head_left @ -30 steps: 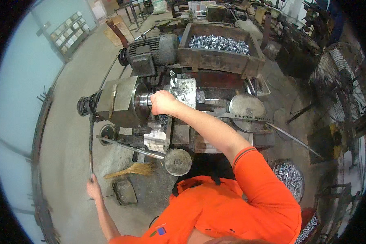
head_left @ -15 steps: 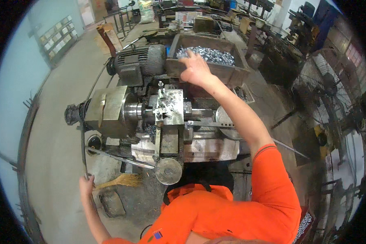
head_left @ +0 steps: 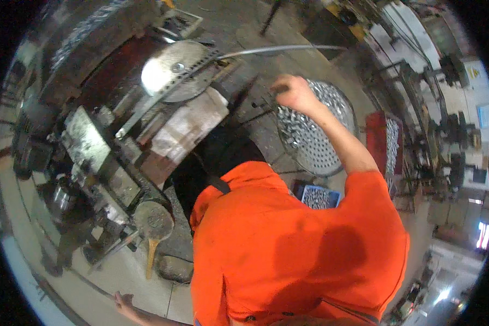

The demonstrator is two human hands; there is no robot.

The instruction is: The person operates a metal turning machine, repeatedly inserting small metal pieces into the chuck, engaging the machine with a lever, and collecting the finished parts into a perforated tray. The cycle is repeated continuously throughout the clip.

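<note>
My right hand (head_left: 298, 95), its fingers curled in, is above the far left rim of a round perforated metal tray (head_left: 316, 157). Small shiny metal parts (head_left: 331, 100) are heaped over the far and left side of that tray. Whatever the fingers hold is too small and blurred to make out. Low at the left, my left hand (head_left: 126, 305) is closed around the end of a long dark lever rod (head_left: 92, 283). The lathe-like machine (head_left: 87, 141) stands to the left, with a round drilled disc (head_left: 174, 70) at its far end.
A blue bin (head_left: 320, 197) of small parts sits below the tray, close to my body. Further right stands a red container (head_left: 376, 142) with more metal parts. A straw brush (head_left: 152, 258) and a shallow pan (head_left: 174, 268) lie near the machine's round plate (head_left: 153, 220).
My view and body have turned right. My right hand has moved from the wooden box of parts behind the machine to the round tray. My left hand stays at the lever rod.
</note>
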